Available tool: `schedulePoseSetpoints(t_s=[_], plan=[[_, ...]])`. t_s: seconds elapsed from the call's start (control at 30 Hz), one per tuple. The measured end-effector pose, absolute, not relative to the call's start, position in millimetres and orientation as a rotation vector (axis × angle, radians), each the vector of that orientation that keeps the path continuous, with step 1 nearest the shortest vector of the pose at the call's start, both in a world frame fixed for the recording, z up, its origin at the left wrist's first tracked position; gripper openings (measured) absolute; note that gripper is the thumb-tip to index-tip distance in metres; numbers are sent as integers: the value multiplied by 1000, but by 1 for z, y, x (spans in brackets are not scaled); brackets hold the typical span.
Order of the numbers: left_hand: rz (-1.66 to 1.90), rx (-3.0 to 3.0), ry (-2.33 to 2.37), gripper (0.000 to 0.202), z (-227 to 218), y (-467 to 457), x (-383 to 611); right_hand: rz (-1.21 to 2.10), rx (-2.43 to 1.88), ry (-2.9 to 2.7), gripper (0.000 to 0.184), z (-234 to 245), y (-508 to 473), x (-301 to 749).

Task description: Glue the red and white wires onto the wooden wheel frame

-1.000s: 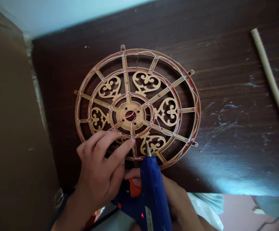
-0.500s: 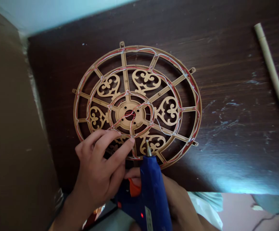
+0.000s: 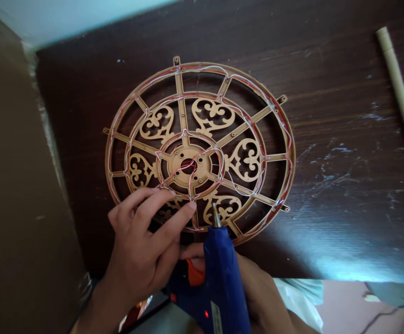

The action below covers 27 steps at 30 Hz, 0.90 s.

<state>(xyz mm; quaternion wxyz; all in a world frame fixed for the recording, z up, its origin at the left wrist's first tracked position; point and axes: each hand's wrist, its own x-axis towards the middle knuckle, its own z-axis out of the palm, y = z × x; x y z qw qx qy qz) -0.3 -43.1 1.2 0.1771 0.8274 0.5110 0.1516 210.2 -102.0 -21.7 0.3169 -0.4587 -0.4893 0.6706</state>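
A round golden frame (image 3: pixel 218 138) with rings, spokes and scroll ornaments lies on the dark table, red and white wires (image 3: pixel 207 149) running along its rings and into the hub. My left hand (image 3: pixel 146 236) rests over the frame's near-left part, fingers spread. Its fingertips touch near the inner ring, the index finger beside a wire; the thumb is hidden. My right hand (image 3: pixel 257 283) is wrapped round a blue glue gun (image 3: pixel 224 273) with an orange trigger and a lit red light. The metal nozzle points away from me over the near scroll ornament. Part of the right hand is hidden behind the gun.
A tan stick (image 3: pixel 402 95) lies at the table's right side. A brown panel (image 3: pixel 17 185) stands along the left edge, and a pale surface (image 3: pixel 73 18) borders the far left. Below the table's near edge a cable (image 3: pixel 383 317) runs across the floor.
The view has shifted slightly, the tan stick appearing a little further right. Both hands, the glue gun and the frame hold nearly the same positions.
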Motion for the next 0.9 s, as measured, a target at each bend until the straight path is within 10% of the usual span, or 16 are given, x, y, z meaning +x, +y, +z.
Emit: schedulePoseSetpoints(t_s=[0.9], plan=[[461, 2340, 1435, 42, 1, -42, 2, 1783, -1223, -1519, 60, -13, -99, 224]])
